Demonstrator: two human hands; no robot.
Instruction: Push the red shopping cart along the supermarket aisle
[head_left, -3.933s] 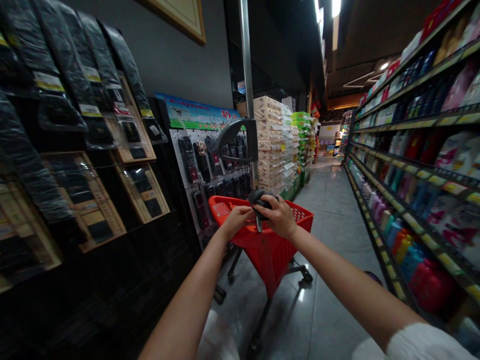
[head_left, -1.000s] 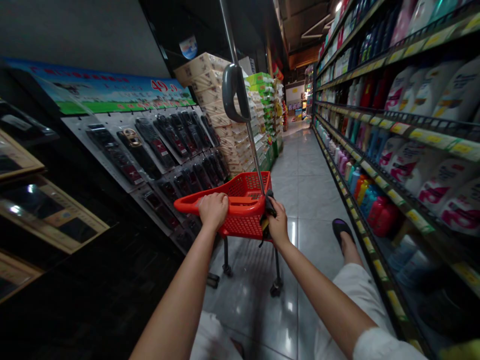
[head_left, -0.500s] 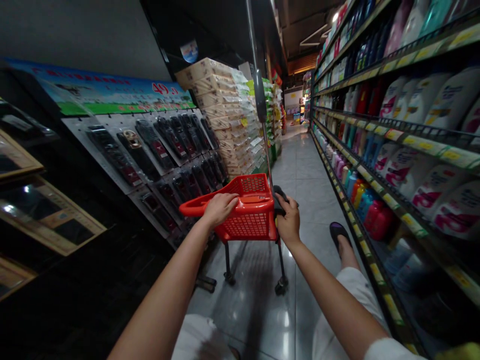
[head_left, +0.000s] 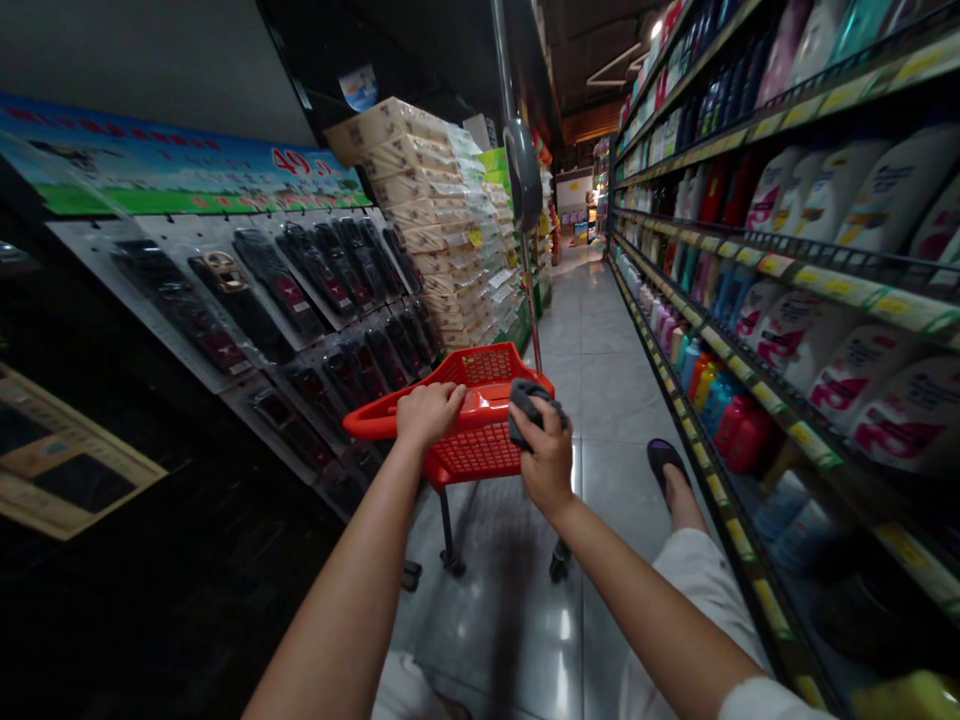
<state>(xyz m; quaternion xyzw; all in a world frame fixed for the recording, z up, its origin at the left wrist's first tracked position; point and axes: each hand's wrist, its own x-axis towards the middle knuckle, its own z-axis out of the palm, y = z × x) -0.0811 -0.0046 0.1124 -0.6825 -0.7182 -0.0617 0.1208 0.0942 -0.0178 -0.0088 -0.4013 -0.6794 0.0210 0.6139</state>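
- Our right hand is closed on a dark grey cloth, bunched up thick, probably so the wad fits the palm and leaves padding outside the fingers.
- That cloth sits at the right end of the red cart's near rim; whether it presses on the plastic there we cannot tell, since our fingers cover the spot.
- Our left hand is clamped over the top of the same rim, left of its middle, knuckles up. We judge this a steadying grip, because the cart stands on casters and could roll easily.
- The two hands are apart, with a stretch of bare rim between them, which likely leaves the right one free.
- The cart stands in front of us on the tiled floor, narrow enough for the aisle.
- Beyond its right side rises a metal pole with a grey loop; how it joins the cart is hidden.
- To our left, packaged belts hang in rows, presumably for easy viewing, near stacked boxes.
- To our right, bottles fill the shelves, fronts outward.
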